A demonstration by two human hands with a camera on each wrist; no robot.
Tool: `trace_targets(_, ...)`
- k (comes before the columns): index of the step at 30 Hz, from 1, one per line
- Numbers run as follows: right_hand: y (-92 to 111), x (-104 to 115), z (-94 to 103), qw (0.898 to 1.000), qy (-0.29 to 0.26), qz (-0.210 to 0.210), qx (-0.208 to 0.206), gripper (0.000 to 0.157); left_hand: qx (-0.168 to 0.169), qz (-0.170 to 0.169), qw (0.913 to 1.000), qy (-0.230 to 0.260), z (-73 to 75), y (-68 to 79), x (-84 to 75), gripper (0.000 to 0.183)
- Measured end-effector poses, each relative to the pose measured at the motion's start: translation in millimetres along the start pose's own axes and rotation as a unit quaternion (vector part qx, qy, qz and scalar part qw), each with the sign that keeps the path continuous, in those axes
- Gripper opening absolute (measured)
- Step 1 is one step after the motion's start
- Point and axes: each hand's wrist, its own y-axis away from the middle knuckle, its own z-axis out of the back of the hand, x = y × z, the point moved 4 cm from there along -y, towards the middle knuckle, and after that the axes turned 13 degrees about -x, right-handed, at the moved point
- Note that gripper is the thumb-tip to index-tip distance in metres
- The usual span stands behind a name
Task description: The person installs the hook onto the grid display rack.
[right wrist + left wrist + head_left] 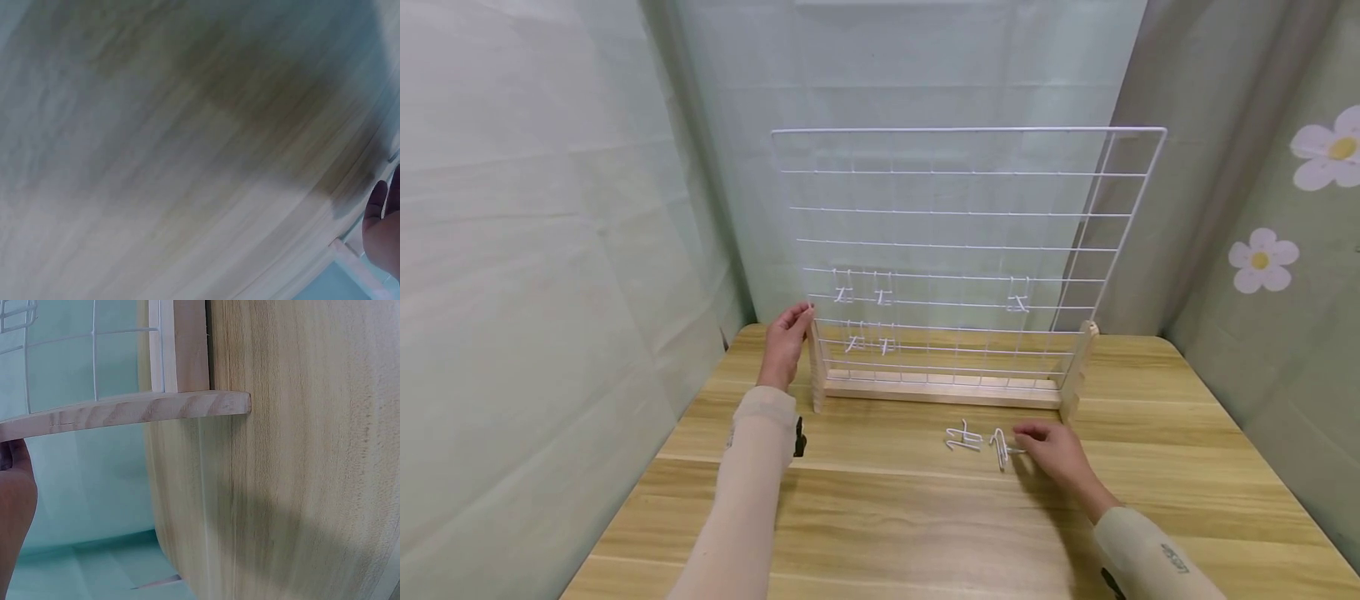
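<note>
A white wire grid panel stands tilted in a wooden base. My left hand holds the top of the base's left side piece, at the grid's edge. Several white wire hooks hang on the grid's lower rows, most toward the left and one toward the right. In front of the base, loose white hooks lie on the table. My right hand is low over the table, fingertips right at the nearest loose hook. In the right wrist view, blurred, the thumb and finger stand apart.
The wooden table has rounded far corners. Pale curtains hang behind it and along both sides, the right one with white flowers. The base's right side piece stands just beyond my right hand.
</note>
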Motion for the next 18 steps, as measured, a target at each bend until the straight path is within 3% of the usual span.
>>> trace_targets(12,1.7,-8.1,-7.3,0.998,-0.029,-0.013,0.052,0.014,0.003,-0.002,1.0,0.008,-0.1,-1.4,0.7,0.042)
trace_targets(18,2.8,-6.4,-9.5,0.998,-0.032,-0.017,0.057,0.013,0.003,-0.003,1.0,0.006,0.0,-2.1,1.6,0.04)
